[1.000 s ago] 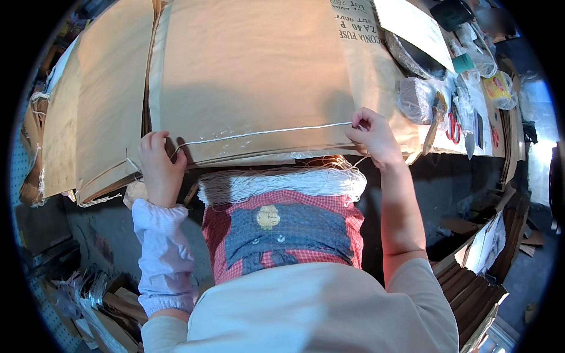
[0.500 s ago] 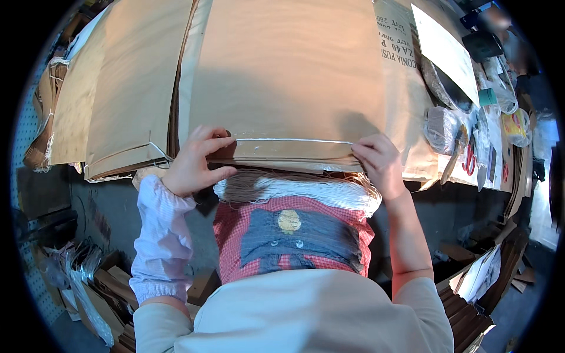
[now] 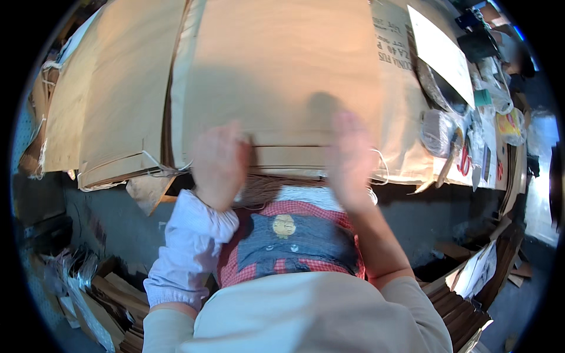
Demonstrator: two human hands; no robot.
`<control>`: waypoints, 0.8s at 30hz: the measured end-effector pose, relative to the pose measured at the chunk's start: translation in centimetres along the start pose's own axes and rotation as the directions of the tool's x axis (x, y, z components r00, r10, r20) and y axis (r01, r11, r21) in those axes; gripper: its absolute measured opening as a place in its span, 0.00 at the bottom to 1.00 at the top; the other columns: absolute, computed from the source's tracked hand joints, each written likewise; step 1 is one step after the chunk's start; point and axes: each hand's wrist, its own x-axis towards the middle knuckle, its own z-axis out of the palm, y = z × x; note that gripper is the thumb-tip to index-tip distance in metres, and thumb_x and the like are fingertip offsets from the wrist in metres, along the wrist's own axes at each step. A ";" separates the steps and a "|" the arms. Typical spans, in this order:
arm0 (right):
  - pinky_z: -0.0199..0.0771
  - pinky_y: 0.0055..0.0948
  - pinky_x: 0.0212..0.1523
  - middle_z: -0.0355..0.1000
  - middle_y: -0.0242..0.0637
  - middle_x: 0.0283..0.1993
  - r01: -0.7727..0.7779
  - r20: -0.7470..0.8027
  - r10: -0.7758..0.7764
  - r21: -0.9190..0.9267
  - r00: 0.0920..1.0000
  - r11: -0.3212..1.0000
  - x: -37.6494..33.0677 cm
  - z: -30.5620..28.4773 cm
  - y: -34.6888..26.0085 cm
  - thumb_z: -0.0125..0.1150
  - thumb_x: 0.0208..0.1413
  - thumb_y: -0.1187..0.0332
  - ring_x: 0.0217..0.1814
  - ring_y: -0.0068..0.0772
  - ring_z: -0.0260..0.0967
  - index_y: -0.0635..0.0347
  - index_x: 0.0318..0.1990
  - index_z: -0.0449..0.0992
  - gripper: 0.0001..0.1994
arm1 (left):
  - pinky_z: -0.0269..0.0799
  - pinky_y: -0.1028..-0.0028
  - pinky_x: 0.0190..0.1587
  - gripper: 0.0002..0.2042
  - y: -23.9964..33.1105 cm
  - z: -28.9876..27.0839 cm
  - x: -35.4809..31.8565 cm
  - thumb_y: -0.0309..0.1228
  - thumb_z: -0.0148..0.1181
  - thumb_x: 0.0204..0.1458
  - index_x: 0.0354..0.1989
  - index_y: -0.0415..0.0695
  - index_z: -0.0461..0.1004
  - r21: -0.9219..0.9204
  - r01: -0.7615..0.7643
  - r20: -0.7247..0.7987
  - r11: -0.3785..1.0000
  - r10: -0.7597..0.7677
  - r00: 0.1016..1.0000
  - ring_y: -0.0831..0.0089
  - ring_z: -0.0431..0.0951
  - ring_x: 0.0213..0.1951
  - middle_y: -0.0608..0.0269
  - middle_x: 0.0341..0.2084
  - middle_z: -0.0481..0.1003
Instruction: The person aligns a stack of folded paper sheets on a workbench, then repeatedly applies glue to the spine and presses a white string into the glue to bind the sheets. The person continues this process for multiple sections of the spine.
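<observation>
Both of my hands are smeared by motion over the near edge of a stack of large brown paper sheets or sacks [image 3: 282, 70]. My left hand [image 3: 220, 165] is at the left part of that edge, and my right hand [image 3: 350, 159] is at the right part; their fingers are too blurred to read. A loose loop of white string [image 3: 382, 165] sticks out beside my right hand. Another white string [image 3: 154, 162] lies to the left of my left hand. Below the stack edge, a bundle of white and brown strings [image 3: 300, 194] hangs across my red checked apron [image 3: 235, 253].
More brown paper stacks [image 3: 123, 82] lie at the left. On the right are a white sheet [image 3: 441, 56], red-handled scissors [image 3: 464, 157], a knife-like tool [image 3: 450, 156] and a wrapped plastic bundle [image 3: 438, 132]. Folded cardboard [image 3: 453, 317] stands at the lower right.
Both hands have moved inward toward each other. The white string stretched between them along the stack edge no longer shows there; a loop now shows at the right.
</observation>
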 end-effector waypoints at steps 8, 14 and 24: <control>0.46 0.44 0.68 0.50 0.56 0.67 -0.143 -0.005 0.166 -0.528 0.986 0.837 -0.9 -4.0 1.1 0.64 0.48 0.54 0.71 0.52 0.45 0.72 0.62 0.54 0.41 | 0.41 0.57 0.68 0.44 -2.6 -0.5 -1.8 0.47 0.58 0.51 0.64 0.25 0.45 0.048 0.147 0.324 0.988 -0.155 0.933 0.42 0.45 0.67 0.31 0.64 0.46; 0.65 0.43 0.57 0.64 0.58 0.56 -0.080 -0.044 0.067 -0.555 0.997 0.828 0.6 -5.4 0.5 0.62 0.48 0.70 0.57 0.55 0.64 0.73 0.54 0.65 0.26 | 0.44 0.57 0.67 0.30 -4.6 0.0 -2.8 0.31 0.53 0.56 0.63 0.28 0.50 -0.232 0.234 0.156 0.944 -0.201 0.967 0.44 0.47 0.67 0.35 0.64 0.49; 0.68 0.27 0.53 0.70 0.40 0.52 -0.536 0.240 0.487 0.505 0.840 0.676 0.2 -11.2 1.9 0.47 0.55 0.79 0.53 0.28 0.68 0.69 0.58 0.63 0.21 | 0.63 0.85 0.25 0.10 -5.8 -3.8 -3.2 0.29 0.57 0.56 0.43 0.37 0.71 -0.660 0.741 0.706 -0.127 -0.443 0.553 0.84 0.67 0.21 0.67 0.23 0.74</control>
